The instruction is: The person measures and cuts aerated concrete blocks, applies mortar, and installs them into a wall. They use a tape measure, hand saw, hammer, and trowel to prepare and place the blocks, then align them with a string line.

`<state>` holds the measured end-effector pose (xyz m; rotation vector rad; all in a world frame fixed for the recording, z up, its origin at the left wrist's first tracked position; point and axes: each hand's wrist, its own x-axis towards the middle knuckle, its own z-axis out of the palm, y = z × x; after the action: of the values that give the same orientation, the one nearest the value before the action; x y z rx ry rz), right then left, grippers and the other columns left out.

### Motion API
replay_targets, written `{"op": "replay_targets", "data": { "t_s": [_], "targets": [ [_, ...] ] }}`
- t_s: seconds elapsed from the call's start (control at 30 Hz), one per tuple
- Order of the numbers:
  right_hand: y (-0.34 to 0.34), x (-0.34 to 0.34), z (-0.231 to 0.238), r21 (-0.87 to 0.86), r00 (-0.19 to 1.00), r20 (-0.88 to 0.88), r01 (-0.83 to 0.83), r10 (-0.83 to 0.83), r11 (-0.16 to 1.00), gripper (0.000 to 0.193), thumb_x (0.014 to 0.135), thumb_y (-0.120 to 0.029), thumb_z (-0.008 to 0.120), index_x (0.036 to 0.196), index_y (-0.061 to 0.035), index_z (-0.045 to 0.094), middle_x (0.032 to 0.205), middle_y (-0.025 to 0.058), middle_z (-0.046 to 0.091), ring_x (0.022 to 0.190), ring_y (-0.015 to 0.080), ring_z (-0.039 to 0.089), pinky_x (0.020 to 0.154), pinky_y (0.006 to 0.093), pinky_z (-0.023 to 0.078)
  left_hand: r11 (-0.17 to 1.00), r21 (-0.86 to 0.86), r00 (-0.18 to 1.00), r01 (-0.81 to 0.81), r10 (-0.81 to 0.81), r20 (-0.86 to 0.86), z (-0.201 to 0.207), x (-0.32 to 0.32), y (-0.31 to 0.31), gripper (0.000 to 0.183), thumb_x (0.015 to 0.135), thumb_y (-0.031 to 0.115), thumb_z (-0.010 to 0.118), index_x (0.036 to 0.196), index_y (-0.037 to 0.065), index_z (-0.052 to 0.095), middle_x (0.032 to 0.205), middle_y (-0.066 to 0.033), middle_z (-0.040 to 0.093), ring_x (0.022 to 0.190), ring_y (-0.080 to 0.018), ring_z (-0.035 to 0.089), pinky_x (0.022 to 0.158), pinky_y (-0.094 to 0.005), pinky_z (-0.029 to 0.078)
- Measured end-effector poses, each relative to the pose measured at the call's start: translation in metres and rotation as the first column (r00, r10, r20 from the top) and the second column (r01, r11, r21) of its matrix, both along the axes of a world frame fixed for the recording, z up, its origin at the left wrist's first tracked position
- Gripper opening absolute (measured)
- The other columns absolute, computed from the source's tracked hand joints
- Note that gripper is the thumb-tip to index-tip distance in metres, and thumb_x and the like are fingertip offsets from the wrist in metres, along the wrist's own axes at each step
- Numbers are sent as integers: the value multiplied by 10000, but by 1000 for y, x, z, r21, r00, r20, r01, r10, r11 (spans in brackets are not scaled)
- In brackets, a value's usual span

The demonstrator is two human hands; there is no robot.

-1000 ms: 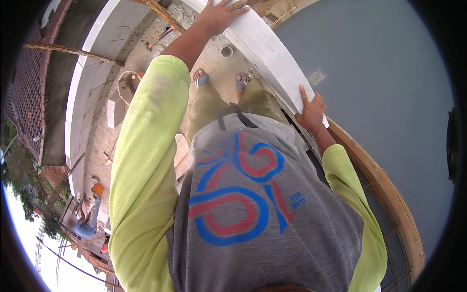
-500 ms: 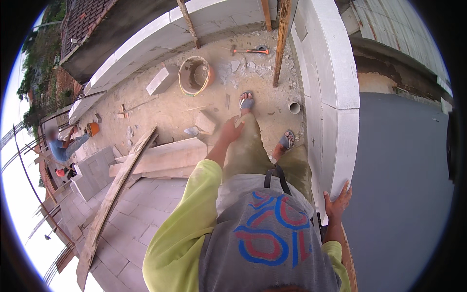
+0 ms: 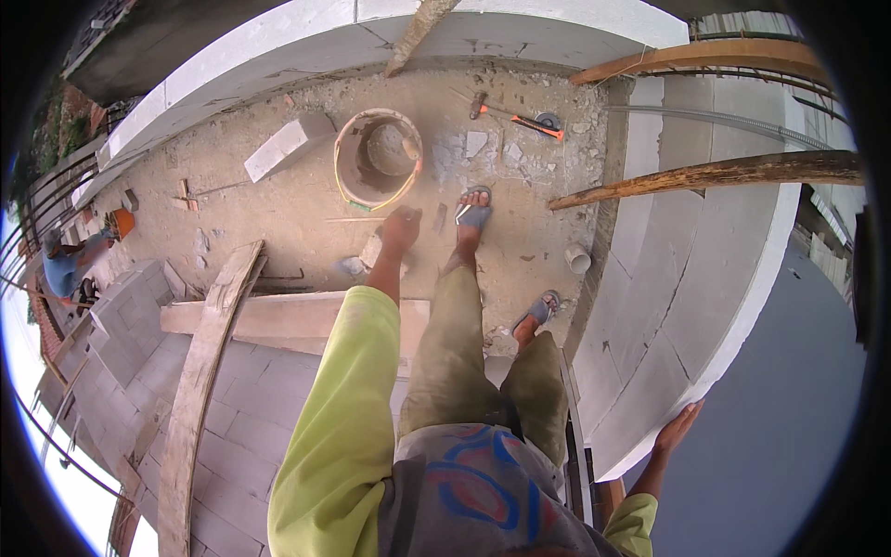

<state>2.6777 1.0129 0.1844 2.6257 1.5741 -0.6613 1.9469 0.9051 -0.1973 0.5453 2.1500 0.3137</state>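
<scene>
Bucket [image 3: 354,167] w/ residue [image 3: 390,153] nr L hand [image 3: 400,228] (can't tell grip), R hand [image 3: 679,427] flat against wall [image 3: 682,269].

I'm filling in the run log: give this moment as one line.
left hand: near bucket, grip unclear | right hand: at edge of block wall | hammer: on ground

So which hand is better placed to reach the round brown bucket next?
Probably the left hand: it's just below the round brown bucket in the picture. The right hand is farther off, at the edge of the white block wall.
</scene>
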Motion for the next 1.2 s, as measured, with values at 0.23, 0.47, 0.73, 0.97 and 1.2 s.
{"op": "replay_targets", "data": {
  "t_s": [0.23, 0.47, 0.73, 0.97, 1.2],
  "targets": [
    [36, -23, -16, 80, 987, 156, -43, 30, 996, 711, 1192, -523, 308, 1725, -53, 286, 1781, 200, 281, 1644, 384, 257, 1332, 491, 228, 945, 177, 948, 274, -296, 115, -109, 33, 147, 409, 1005, 422, 650, 1222, 79, 705, 1176, -232, 767, 1119, -477, 709, 987, -548, 567],
    [32, -70, -26, 263, 955, 295, -105, 23, 959, 777, 1170, -603, 239, 1741, -76, 247, 1808, 171, 223, 1668, 358, 199, 1345, 533, 180, 597, 36, 528, 801, -678, -511, -280, 81, 291, 634, 941, 340, 727, 1526, 179, 543, 1547, -120, 586, 1490, -362, 512, 1171, -611, 444],
    [-4, -61, -63, 342, 912, 403, -73, -76, 937, 831, 1157, -632, 213, 1747, -48, 189, 1813, 191, 184, 1680, 356, 143, 1347, 559, 123, 439, 14, 357, 898, -710, -607, -343, 71, 324, 347, 993, 190, 628, 1321, 87, 580, 1229, -128, 681, 1213, -340, 629, 1044, -522, 496],
    [30, -134, -26, 331, 873, 420, -403, 249, 853, 641, 1077, -394, 520, 1615, -61, 417, 1663, 221, 412, 1593, 405, 345, 1295, 594, 270, 335, 336, 457, 880, -791, -407, -100, 99, 221, 285, 822, 111, 736, 1079, 32, 640, 973, -214, 707, 933, -443, 677, 862, -556, 519],
    [-86, -221, 10, -212, 904, -88, -428, 419, 879, 581, 912, -280, 738, 1437, -53, 636, 1429, 213, 655, 1422, 373, 565, 1246, 590, 336, -290, 266, -307, 919, -951, 23, 255, 322, 114, 158, 943, 192, 666, 992, 44, 693, 855, -201, 761, 882, -412, 777, 755, -559, 614]
  ]
}}
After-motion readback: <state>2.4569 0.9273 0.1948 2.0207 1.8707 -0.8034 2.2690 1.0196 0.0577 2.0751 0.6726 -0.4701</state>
